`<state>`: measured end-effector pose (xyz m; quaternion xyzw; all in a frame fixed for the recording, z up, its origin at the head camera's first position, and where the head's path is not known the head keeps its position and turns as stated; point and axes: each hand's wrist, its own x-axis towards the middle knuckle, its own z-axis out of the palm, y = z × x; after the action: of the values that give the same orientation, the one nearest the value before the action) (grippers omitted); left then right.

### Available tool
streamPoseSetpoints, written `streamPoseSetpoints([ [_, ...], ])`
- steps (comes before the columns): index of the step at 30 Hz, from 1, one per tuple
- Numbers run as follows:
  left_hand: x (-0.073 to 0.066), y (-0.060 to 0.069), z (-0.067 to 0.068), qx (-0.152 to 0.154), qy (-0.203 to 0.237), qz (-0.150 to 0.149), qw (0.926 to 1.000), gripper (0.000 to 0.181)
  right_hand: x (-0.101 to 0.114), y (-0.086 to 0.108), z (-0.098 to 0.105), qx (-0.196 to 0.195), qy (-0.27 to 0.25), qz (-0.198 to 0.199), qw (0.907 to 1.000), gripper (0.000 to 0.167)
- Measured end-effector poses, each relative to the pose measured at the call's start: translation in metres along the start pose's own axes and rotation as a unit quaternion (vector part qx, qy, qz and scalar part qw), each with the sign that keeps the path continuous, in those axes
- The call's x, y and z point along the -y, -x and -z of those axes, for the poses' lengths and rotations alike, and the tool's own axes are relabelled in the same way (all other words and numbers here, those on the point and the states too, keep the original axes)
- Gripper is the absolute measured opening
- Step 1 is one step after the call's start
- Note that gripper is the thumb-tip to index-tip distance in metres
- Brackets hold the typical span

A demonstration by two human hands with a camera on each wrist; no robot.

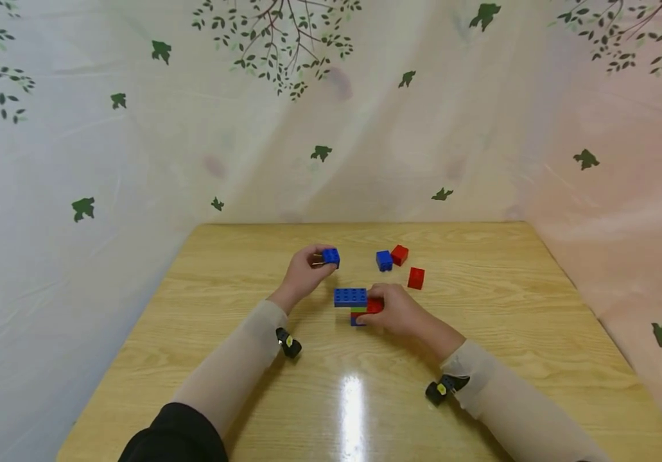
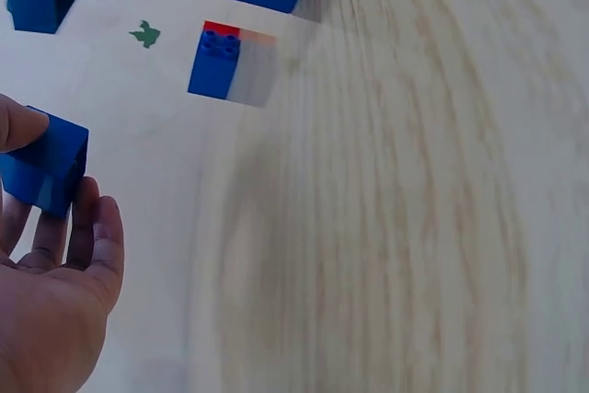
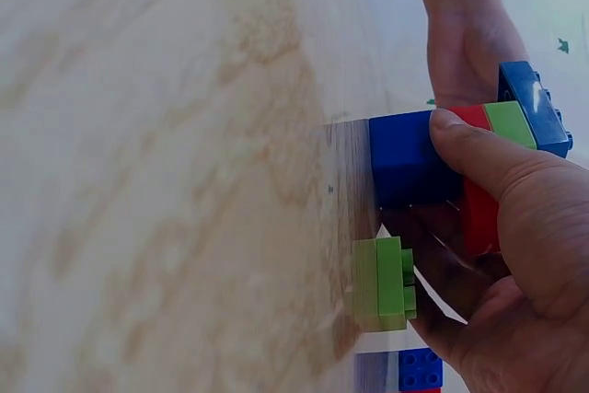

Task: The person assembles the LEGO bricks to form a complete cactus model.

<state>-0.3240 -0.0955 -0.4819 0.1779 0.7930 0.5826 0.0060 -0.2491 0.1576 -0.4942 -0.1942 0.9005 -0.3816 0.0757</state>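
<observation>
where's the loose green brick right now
The loose green brick is on the table, right of centre in the right wrist view, just below the held stack as pictured.

Table (image 1: 510,276): light wood grain, glossy finish; bright glare (image 1: 352,417) noted on the near middle portion. Backdrop cloth (image 1: 261,167): stands beyond the table's straight far edge and along its left and right sides; whitish grey at left, cream at centre, pinkish at right; creases visible. Printed green leaves (image 1: 83,208) are scattered across it. Printed leafy branches (image 1: 275,42) hang at top left, centre and right.
</observation>
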Motion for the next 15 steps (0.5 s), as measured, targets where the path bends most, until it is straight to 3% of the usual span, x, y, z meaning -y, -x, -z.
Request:
streamPoseSetpoints([
  [7, -0.010, 0.012, 0.007, 0.008, -0.001, -0.024, 0.9997, 0.032, 0.000, -0.001, -0.002, -0.003, -0.002, 0.000, 1.0000, 0.039],
  [15, -0.018, 0.028, 0.017, 0.020, 0.006, -0.029, 0.9994, 0.031, 0.000, -0.002, -0.005, 0.001, -0.001, -0.002, 1.0000, 0.041],
])
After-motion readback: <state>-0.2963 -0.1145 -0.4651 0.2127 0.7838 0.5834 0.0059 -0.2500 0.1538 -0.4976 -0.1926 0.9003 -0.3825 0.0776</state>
